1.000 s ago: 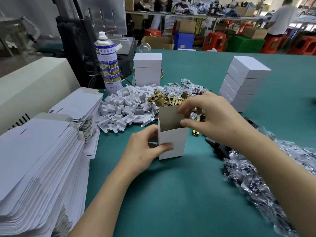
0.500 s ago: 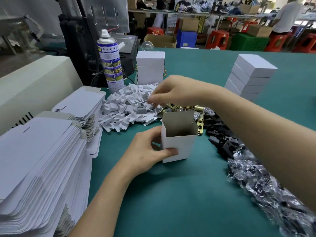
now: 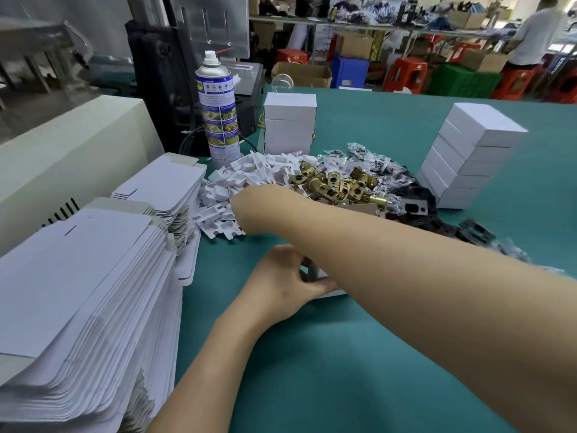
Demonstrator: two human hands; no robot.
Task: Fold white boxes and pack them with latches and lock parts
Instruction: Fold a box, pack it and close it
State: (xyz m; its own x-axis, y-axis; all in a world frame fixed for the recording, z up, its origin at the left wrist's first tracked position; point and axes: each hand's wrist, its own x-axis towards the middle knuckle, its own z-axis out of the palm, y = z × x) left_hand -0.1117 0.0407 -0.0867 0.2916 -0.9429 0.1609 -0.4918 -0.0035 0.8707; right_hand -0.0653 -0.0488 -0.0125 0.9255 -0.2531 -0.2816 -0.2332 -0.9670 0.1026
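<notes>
White cardboard box (image 3: 328,291), open-topped, sits under the right forearm (image 3: 406,260), the left hand (image 3: 285,284) curled round its side. Packing looks to be the step in hand: the right hand (image 3: 249,204) is in the white plastic parts (image 3: 237,178) at eleven o'clock of the box, its grasp hidden; next, one piece must go into the box

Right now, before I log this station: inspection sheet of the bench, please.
Surface: green table, no spills seen.
Job's things: open box, mostly hidden by the right forearm; flat box blanks stacked left; brass latches, white plastic inserts, black plates, bagged parts piled centre; closed boxes stacked right and back.
Clutter: spray can upright behind the inserts.
Hands: left hand grips the open box; right hand reaches into the inserts, fingers hidden.
Cables: black cable behind the spray can.
Surroundings: beige machine left; red stools and a person at far tables.
</notes>
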